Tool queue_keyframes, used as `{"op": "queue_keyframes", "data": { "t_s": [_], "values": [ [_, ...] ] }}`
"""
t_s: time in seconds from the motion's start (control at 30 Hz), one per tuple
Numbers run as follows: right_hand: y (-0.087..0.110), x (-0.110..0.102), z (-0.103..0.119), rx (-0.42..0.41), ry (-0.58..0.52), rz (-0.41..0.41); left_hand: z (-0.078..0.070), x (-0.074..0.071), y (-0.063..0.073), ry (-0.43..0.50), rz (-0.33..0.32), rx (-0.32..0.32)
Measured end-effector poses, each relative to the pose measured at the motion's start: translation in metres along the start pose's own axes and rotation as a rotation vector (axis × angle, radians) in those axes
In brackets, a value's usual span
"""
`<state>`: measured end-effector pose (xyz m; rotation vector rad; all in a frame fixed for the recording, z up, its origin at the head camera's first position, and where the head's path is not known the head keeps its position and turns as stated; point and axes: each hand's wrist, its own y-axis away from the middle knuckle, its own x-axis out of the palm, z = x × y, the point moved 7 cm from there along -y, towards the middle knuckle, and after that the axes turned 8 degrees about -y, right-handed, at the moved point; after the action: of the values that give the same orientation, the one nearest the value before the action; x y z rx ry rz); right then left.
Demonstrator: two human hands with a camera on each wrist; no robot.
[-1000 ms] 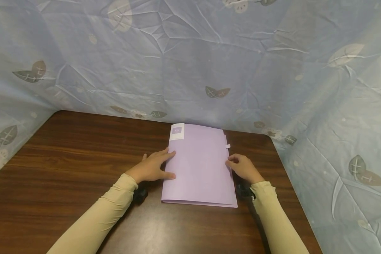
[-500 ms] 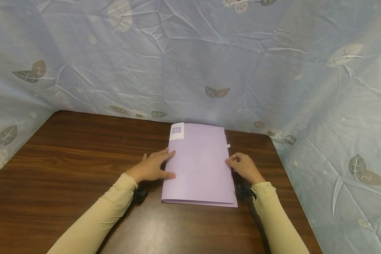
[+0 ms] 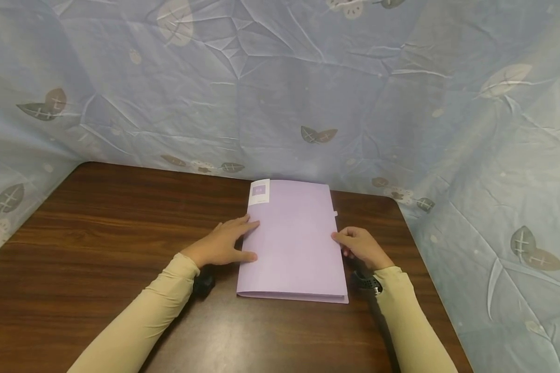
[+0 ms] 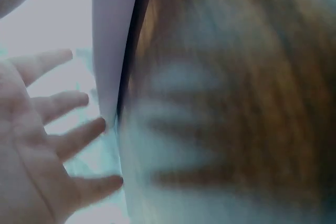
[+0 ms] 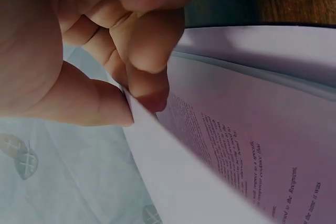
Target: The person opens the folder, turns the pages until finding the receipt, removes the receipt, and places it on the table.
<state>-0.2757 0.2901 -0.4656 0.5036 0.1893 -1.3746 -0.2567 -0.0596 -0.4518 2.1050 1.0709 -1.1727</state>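
Note:
A light purple folder (image 3: 289, 248) lies on the table with its spine to the left and a white label (image 3: 260, 192) at its top left corner. My left hand (image 3: 221, 243) rests at the spine with fingers and thumb spread, their tips on the cover. In the left wrist view the straight fingers (image 4: 63, 103) reach toward the purple spine (image 4: 111, 35). My right hand (image 3: 360, 244) pinches the cover's right edge between thumb and fingers. From the right wrist, the front cover (image 5: 157, 161) stands lifted, and printed pages (image 5: 231, 140) show beneath it.
The dark wooden table (image 3: 121, 217) extends mostly to the left of the folder. A patterned blue-grey cloth (image 3: 280, 93) hangs along the back and both sides. A small white tab (image 3: 335, 213) sticks out at the folder's right edge.
My right hand has taken the cover's right edge, and that edge has lifted slightly, with the gap at the near end a little wider. The left hand stays nearly in place.

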Motion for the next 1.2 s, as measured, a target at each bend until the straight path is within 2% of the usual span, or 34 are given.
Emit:
{"op": "queue_keyframes", "data": {
  "t_s": [0.13,0.27,0.9,1.03,1.2],
  "values": [
    [0.000,0.000,-0.001,-0.003,-0.003,-0.011,-0.004,0.001,0.000,0.020,0.008,0.053],
    [-0.001,0.001,-0.002,-0.007,-0.012,-0.012,-0.006,0.004,0.001,0.027,0.035,0.040],
    [-0.005,0.004,-0.013,0.016,-0.013,-0.005,-0.015,0.003,0.003,-0.024,0.022,0.038],
    [-0.005,0.005,-0.014,0.019,-0.002,-0.002,-0.028,0.004,0.006,-0.103,0.016,0.101],
    [-0.005,0.005,-0.016,0.019,0.022,0.005,-0.061,0.010,0.011,-0.227,0.014,0.209]
  ]
}}
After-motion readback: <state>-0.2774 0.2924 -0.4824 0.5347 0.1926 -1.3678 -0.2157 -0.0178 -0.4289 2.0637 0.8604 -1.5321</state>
